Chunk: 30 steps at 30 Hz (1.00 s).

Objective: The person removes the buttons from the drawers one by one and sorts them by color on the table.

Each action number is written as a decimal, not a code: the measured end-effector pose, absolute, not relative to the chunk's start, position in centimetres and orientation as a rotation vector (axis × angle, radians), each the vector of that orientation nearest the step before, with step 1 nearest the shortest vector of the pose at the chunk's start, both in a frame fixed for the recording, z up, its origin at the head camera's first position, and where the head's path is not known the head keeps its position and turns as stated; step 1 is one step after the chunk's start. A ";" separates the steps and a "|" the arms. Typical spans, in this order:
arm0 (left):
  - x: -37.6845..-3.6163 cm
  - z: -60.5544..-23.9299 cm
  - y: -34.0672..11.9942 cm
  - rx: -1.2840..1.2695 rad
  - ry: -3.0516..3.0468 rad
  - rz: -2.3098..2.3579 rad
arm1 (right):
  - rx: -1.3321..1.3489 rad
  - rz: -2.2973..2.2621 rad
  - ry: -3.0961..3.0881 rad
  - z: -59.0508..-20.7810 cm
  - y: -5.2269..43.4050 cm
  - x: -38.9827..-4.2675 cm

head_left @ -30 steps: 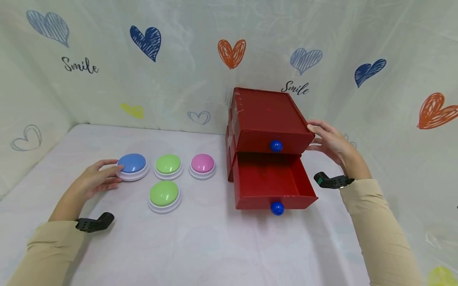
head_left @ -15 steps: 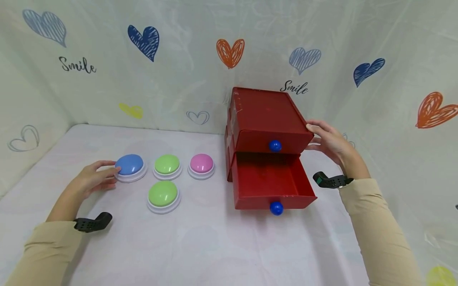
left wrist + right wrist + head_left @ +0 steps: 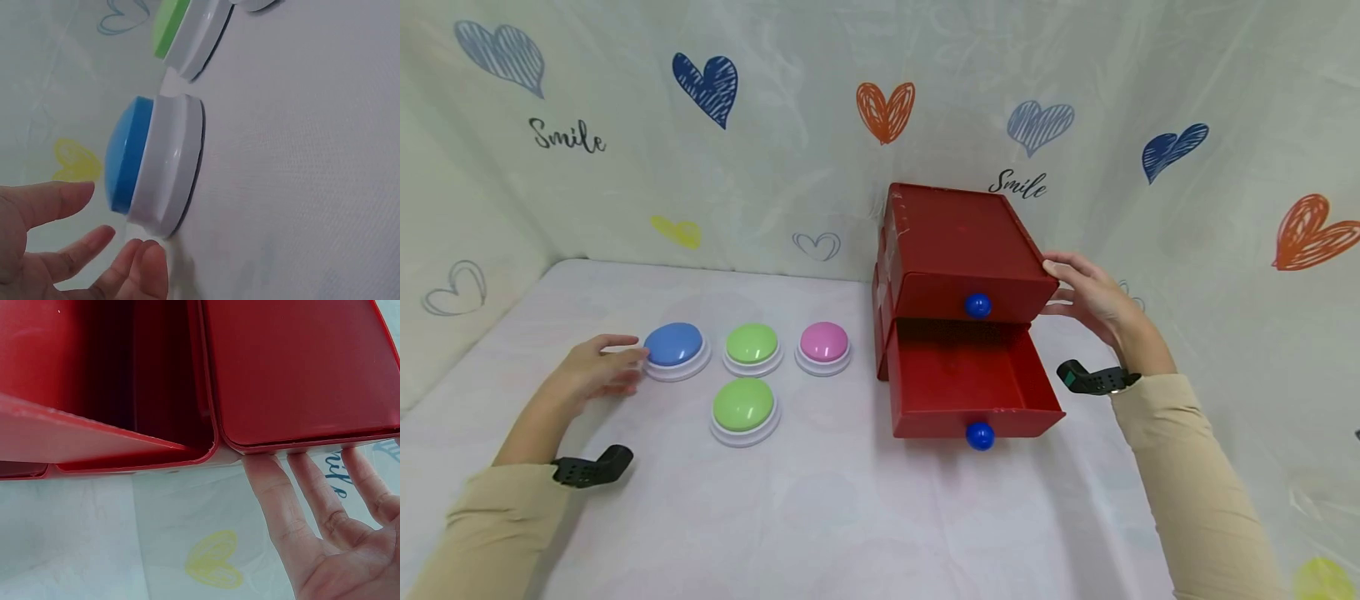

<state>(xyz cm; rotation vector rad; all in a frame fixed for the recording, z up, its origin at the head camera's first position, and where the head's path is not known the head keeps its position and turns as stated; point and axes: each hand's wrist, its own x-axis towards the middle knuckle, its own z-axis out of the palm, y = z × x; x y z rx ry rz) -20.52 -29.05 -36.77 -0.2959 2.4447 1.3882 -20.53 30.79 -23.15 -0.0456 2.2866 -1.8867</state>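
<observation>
At nine o'clock on the table, our left hand [image 3: 587, 372] lies slack-fingered beside the blue button [image 3: 674, 344], holding nothing.
Our right hand [image 3: 1093, 297], fingers straight, steadies the red drawer box [image 3: 958, 242] at three o'clock; its lower drawer [image 3: 967, 383] stands pulled out and bare, so we judge nothing stowed yet. We count four buttons: one blue, two green [image 3: 752, 343] [image 3: 743, 405], one pink [image 3: 823, 342]; two drawers.

A white-covered table [image 3: 850, 517] carries everything. On it sit a blue button [image 3: 675, 350], two green buttons [image 3: 743, 410], a pink button [image 3: 823, 347] and a red drawer box [image 3: 958, 250].
</observation>
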 end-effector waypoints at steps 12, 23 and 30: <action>-19.7 -35.3 -27.3 -0.058 2.784 1.345 | -0.027 -1.848 2.346 -23.3 30.8 -20.5; -13.1 -28.8 -18.0 0.419 2.945 1.337 | -0.037 -1.884 2.299 -23.3 30.7 -20.6; -10.7 -28.7 -12.7 0.739 2.906 1.383 | -0.041 -1.885 2.301 -23.4 30.8 -20.6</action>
